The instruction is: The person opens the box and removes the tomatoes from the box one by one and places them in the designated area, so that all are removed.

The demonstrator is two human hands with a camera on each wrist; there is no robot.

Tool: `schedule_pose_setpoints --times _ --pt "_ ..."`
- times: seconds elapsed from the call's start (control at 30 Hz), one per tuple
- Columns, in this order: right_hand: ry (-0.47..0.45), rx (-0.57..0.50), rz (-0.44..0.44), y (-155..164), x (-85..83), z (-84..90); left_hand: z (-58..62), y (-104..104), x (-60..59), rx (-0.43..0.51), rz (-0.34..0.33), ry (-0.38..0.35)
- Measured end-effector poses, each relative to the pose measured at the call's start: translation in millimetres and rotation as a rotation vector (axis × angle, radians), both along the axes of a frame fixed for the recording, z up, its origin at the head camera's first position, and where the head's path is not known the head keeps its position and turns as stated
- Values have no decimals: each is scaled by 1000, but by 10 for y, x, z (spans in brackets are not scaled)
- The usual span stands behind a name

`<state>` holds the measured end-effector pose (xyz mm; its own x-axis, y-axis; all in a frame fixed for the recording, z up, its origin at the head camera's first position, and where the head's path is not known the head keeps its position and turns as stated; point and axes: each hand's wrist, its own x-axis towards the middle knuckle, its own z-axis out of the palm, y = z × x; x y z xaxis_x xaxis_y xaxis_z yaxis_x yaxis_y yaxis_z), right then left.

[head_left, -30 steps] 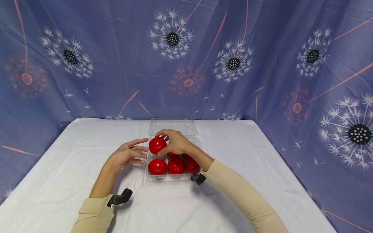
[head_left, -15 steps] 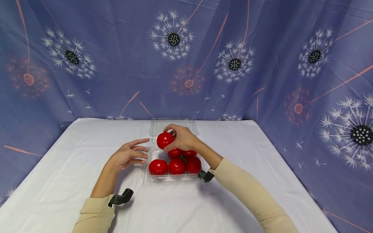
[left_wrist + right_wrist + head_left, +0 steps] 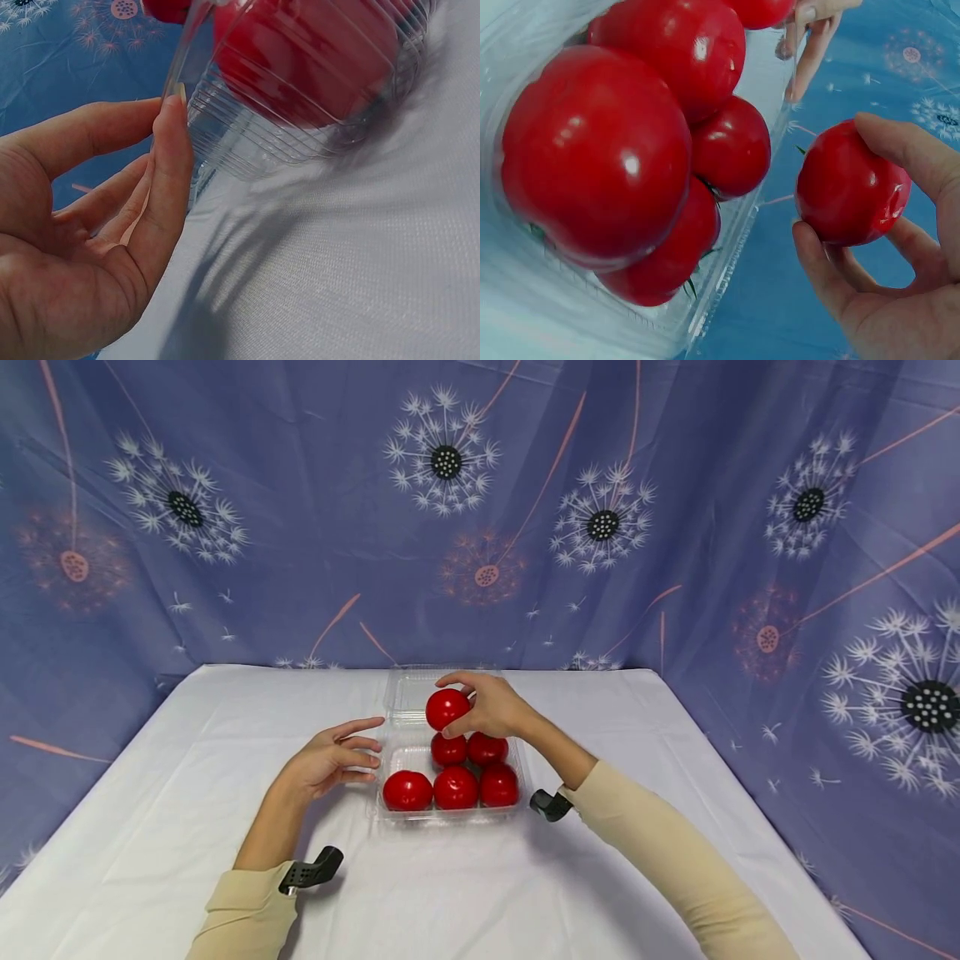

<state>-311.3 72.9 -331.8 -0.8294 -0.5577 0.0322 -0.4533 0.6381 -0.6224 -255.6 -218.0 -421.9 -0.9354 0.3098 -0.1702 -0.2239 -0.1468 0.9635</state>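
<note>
My right hand (image 3: 491, 706) holds a red tomato (image 3: 446, 710) between thumb and fingers, above the back part of a clear plastic clamshell container (image 3: 450, 814). In the right wrist view, the held tomato (image 3: 855, 184) shows a puckered mark on its skin and a bit of green stem. Several more tomatoes (image 3: 455, 787) sit in the container, three along the front and two behind, with a bare spot at the back left. My left hand (image 3: 333, 760) is at the container's left side, fingers extended, fingertips right at its rim in the left wrist view.
The container's clear lid (image 3: 408, 689) lies folded back behind it, near the table's far edge. A white cloth (image 3: 600, 860) covers the table. A blue dandelion-print curtain (image 3: 337, 527) hangs behind and along both sides.
My right hand has lifted the tomato out of the container's back left spot and carried it right and toward the back. The left hand has stayed at the left rim.
</note>
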Motion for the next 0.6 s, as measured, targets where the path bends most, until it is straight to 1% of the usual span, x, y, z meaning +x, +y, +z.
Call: schedule_pose_setpoints --times 0.17,0.27,0.37,0.6 --pt "19 -17 13 88 -5 17 -10 -5 1 4 1 2" --pt "26 -23 6 147 -1 13 -20 -2 1 11 -3 2" --pt "30 -19 -12 197 -2 4 -28 -2 2 12 -6 5" --pt "-11 -48 -72 310 12 22 -26 -11 -3 9 -8 11"
